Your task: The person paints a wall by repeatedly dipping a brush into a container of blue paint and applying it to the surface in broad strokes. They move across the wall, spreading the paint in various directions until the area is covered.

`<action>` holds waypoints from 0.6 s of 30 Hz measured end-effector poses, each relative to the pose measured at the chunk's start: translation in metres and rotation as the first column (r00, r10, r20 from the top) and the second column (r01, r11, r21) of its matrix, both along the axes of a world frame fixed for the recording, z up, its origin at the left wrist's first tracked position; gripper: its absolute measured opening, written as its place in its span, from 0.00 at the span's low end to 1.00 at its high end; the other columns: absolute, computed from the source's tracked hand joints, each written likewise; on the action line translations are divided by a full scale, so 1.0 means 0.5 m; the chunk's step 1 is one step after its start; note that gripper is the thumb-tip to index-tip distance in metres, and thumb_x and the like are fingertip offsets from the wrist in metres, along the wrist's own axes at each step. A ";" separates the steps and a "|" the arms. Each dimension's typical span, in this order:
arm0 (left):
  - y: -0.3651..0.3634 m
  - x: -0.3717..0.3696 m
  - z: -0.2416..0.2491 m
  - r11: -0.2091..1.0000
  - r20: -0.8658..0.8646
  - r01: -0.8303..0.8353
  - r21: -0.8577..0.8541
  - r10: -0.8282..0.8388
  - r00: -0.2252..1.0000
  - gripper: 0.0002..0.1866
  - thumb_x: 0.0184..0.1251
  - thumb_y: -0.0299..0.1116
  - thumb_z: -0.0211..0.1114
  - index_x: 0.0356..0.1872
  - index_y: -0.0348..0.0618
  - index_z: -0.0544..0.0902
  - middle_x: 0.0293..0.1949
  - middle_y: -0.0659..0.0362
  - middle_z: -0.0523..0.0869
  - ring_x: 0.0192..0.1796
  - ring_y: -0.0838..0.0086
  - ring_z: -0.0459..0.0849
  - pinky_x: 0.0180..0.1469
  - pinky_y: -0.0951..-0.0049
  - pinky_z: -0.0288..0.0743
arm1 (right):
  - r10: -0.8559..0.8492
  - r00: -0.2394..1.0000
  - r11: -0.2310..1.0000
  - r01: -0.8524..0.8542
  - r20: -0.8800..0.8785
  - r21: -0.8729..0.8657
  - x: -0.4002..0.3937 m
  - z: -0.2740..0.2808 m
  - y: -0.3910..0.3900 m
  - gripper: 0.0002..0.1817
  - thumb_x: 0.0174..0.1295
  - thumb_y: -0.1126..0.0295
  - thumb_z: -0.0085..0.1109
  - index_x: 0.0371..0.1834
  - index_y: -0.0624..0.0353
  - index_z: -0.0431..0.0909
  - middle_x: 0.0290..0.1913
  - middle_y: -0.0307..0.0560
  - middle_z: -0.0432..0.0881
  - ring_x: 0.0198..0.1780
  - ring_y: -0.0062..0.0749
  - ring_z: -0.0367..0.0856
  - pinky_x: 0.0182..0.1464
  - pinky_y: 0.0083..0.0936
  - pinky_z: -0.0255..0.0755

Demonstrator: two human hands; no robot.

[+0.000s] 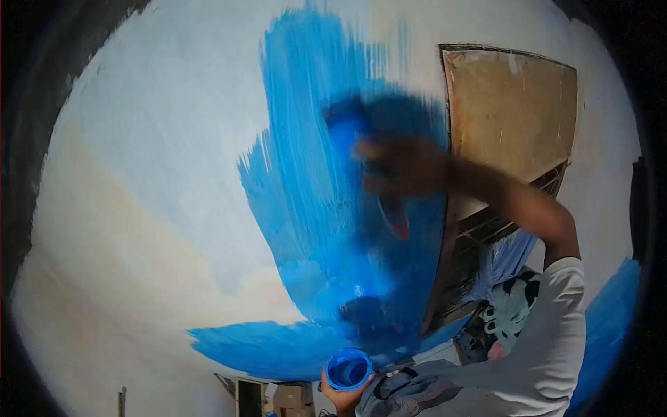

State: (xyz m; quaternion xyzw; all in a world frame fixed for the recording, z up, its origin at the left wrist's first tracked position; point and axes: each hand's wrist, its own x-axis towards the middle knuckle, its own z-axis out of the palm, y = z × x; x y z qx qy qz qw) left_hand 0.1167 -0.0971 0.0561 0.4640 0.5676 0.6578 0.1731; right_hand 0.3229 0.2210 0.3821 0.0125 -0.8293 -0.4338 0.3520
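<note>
My right hand (pixel 406 165), blurred by motion, is closed round a paintbrush (pixel 347 128) whose wide blue head lies against the wall. The brush's handle end sticks out below my fingers. Streaky blue paint (pixel 306 153) covers the middle of the wall (pixel 174 104), with rough brushed edges at the top and left. Low in the view, my left hand (pixel 340 397) grips a small round paint container (pixel 348 369) from below. Blue paint coats its rim and inside.
Right of the painted area is a dark-framed opening with a tan board (pixel 514 104) in its upper part and bars below. A blue cloth (pixel 504 260) and a black-and-white patterned fabric (pixel 513 309) are beneath. Cardboard boxes (pixel 292 398) stand at the bottom.
</note>
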 end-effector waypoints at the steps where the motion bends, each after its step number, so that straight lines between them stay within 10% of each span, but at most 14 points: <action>1: 0.003 -0.004 0.007 1.000 -0.014 0.004 0.003 -0.004 1.000 0.46 0.28 0.31 0.87 0.55 0.33 0.72 0.46 0.50 0.82 0.49 0.64 0.83 0.53 0.63 0.78 | 0.100 0.994 0.994 -0.099 0.047 -0.041 0.005 -0.048 -0.032 0.21 0.59 0.64 0.64 0.56 0.50 0.74 0.59 0.54 0.77 0.56 0.46 0.80 0.54 0.38 0.79; 6: -0.009 0.010 0.089 0.987 0.214 0.082 -0.135 -0.051 0.975 0.42 0.30 0.27 0.84 0.53 0.33 0.73 0.47 0.49 0.82 0.51 0.62 0.82 0.56 0.59 0.77 | 0.346 0.937 0.901 -0.319 0.042 -0.295 0.020 -0.080 -0.108 0.19 0.56 0.64 0.64 0.52 0.48 0.75 0.51 0.53 0.82 0.48 0.43 0.85 0.49 0.35 0.81; 8: 0.002 0.008 0.086 0.988 0.228 0.099 -0.118 -0.070 0.971 0.42 0.30 0.27 0.84 0.53 0.33 0.73 0.47 0.49 0.82 0.51 0.62 0.82 0.56 0.59 0.77 | 0.170 0.983 0.652 -0.169 -0.074 -0.739 0.038 0.041 -0.123 0.17 0.59 0.65 0.62 0.51 0.53 0.74 0.48 0.51 0.83 0.42 0.39 0.86 0.46 0.34 0.82; 9: 0.007 0.003 0.076 0.991 0.178 0.091 -0.101 -0.072 0.981 0.42 0.30 0.27 0.84 0.54 0.33 0.73 0.47 0.49 0.82 0.51 0.62 0.82 0.56 0.59 0.77 | 0.141 0.970 0.907 -0.206 -0.198 -0.367 0.023 0.089 -0.088 0.15 0.63 0.66 0.59 0.51 0.54 0.73 0.44 0.51 0.83 0.40 0.39 0.87 0.44 0.35 0.82; 10: 0.010 -0.001 0.067 0.993 0.127 0.084 -0.083 -0.073 0.989 0.42 0.30 0.28 0.84 0.54 0.32 0.72 0.47 0.49 0.82 0.51 0.62 0.82 0.56 0.60 0.77 | 0.173 0.911 0.833 -0.338 -0.374 -0.438 0.027 0.149 -0.066 0.12 0.66 0.66 0.55 0.51 0.54 0.74 0.42 0.50 0.83 0.36 0.40 0.85 0.42 0.36 0.82; 11: 0.014 0.000 0.071 0.993 0.121 0.083 -0.084 -0.072 0.990 0.42 0.30 0.28 0.84 0.54 0.32 0.72 0.47 0.49 0.82 0.51 0.62 0.82 0.56 0.60 0.77 | 0.197 0.962 0.970 -0.163 -0.190 0.181 0.050 0.241 -0.005 0.12 0.63 0.67 0.60 0.49 0.52 0.79 0.43 0.46 0.84 0.39 0.34 0.84 0.44 0.27 0.79; 12: 0.017 0.004 0.076 0.992 0.133 0.099 -0.076 -0.089 0.987 0.42 0.31 0.29 0.84 0.54 0.32 0.73 0.47 0.49 0.82 0.51 0.62 0.82 0.56 0.60 0.77 | 0.242 0.831 0.765 -0.481 -0.501 -0.428 0.048 0.282 -0.031 0.14 0.64 0.64 0.61 0.51 0.52 0.79 0.42 0.47 0.84 0.39 0.30 0.84 0.40 0.26 0.80; 13: 0.019 0.009 0.078 0.991 0.146 0.116 -0.067 -0.105 0.984 0.42 0.32 0.29 0.85 0.54 0.32 0.73 0.47 0.49 0.82 0.51 0.62 0.82 0.56 0.60 0.77 | -0.346 0.804 0.730 -0.093 -0.483 -0.677 0.072 0.341 -0.048 0.16 0.63 0.62 0.63 0.53 0.52 0.79 0.43 0.46 0.84 0.39 0.25 0.83 0.39 0.23 0.79; 14: 0.025 0.009 0.048 0.997 0.092 0.075 -0.004 -0.074 0.993 0.42 0.32 0.30 0.85 0.54 0.32 0.73 0.47 0.50 0.82 0.51 0.63 0.82 0.56 0.61 0.77 | 0.060 0.695 0.395 -0.676 -0.716 -0.623 0.035 0.361 -0.172 0.06 0.66 0.70 0.58 0.33 0.60 0.73 0.28 0.40 0.76 0.31 0.24 0.75 0.39 0.23 0.73; 15: 0.029 0.013 0.050 0.996 0.103 0.087 -0.025 -0.084 0.991 0.42 0.32 0.31 0.85 0.54 0.32 0.73 0.47 0.50 0.82 0.51 0.63 0.83 0.56 0.62 0.77 | 0.245 0.824 0.775 -0.483 -0.511 -0.408 0.059 0.403 -0.140 0.07 0.67 0.68 0.58 0.35 0.58 0.73 0.30 0.42 0.76 0.32 0.25 0.77 0.40 0.26 0.76; 18: 0.033 0.011 0.064 0.991 0.136 0.122 -0.051 -0.115 0.984 0.42 0.32 0.31 0.85 0.54 0.33 0.73 0.47 0.51 0.82 0.50 0.63 0.83 0.56 0.62 0.78 | 0.066 0.895 0.954 -0.187 -0.442 -0.236 0.091 0.378 -0.067 0.10 0.66 0.64 0.59 0.46 0.54 0.76 0.40 0.46 0.80 0.36 0.25 0.81 0.41 0.26 0.79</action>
